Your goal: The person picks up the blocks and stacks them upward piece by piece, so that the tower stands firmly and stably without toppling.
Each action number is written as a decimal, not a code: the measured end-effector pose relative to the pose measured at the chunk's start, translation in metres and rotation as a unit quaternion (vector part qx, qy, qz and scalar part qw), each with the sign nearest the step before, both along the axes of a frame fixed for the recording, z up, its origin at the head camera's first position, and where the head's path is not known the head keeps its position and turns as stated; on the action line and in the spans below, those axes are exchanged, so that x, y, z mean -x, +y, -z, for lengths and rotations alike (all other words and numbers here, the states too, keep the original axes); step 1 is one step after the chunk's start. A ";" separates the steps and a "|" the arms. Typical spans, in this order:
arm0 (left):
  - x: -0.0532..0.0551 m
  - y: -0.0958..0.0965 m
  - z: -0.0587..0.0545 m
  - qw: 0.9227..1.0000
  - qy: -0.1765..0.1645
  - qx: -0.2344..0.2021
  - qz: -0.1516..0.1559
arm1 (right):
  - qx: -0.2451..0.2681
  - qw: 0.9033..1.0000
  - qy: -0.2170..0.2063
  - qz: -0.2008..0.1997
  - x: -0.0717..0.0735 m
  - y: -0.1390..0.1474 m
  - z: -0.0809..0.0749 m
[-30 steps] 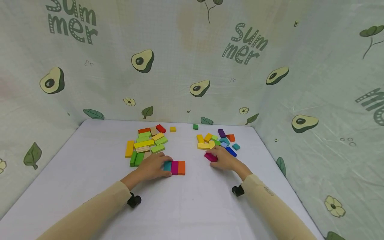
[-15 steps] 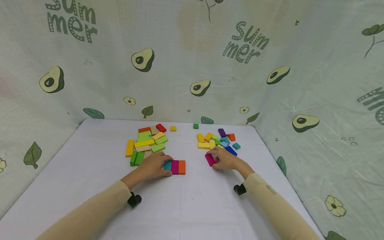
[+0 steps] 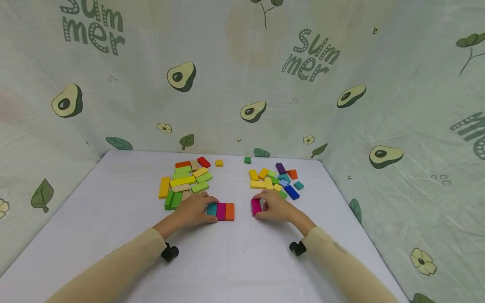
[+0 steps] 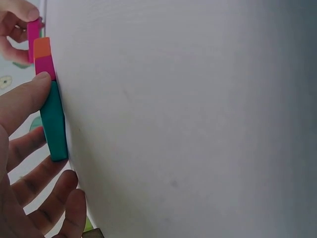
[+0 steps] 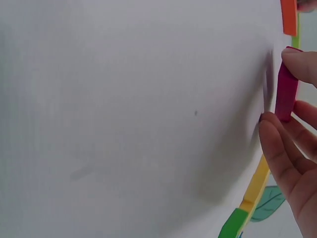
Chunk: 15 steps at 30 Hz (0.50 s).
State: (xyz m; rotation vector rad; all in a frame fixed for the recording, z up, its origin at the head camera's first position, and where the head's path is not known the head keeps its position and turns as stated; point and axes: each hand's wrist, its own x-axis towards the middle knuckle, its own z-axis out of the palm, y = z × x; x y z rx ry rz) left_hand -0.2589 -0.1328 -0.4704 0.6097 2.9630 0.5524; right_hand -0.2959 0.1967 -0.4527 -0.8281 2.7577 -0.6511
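Cloth [image 3: 212, 122] reads "summer", sleeve [image 3: 339, 249] illegible — left fingers [image 4: 25, 101] hold teal block [image 4: 54, 121], right fingers [image 5: 303, 66] magenta block [image 3: 256, 207].

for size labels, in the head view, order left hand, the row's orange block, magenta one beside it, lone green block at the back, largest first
1. left hand
2. orange block and magenta neighbour: look alike, unranked
3. lone green block, though farther back

White counter [image 3: 242, 269] here, three blocks [image 3: 221, 211] lined up at the left hand [image 3: 192, 209], a loose bunch [image 3: 182, 181] past it, another bunch [image 3: 258, 184] past the right hand [image 3: 275, 206].
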 end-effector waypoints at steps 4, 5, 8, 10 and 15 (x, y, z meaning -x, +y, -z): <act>-0.001 0.000 -0.001 1.000 0.001 -0.001 -0.001 | -0.001 1.000 0.006 -0.005 -0.006 -0.013 0.002; -0.001 0.000 -0.001 1.000 0.001 0.000 -0.001 | -0.001 1.000 0.007 -0.006 -0.007 -0.017 0.003; -0.001 0.000 -0.001 1.000 0.002 0.001 0.000 | -0.002 1.000 0.011 -0.012 -0.010 -0.025 0.004; -0.001 0.000 -0.001 1.000 0.001 0.001 -0.001 | 0.000 1.000 0.011 -0.015 -0.011 -0.030 0.005; -0.001 0.001 -0.001 1.000 0.000 -0.002 0.000 | -0.006 1.000 0.015 -0.015 -0.013 -0.038 0.005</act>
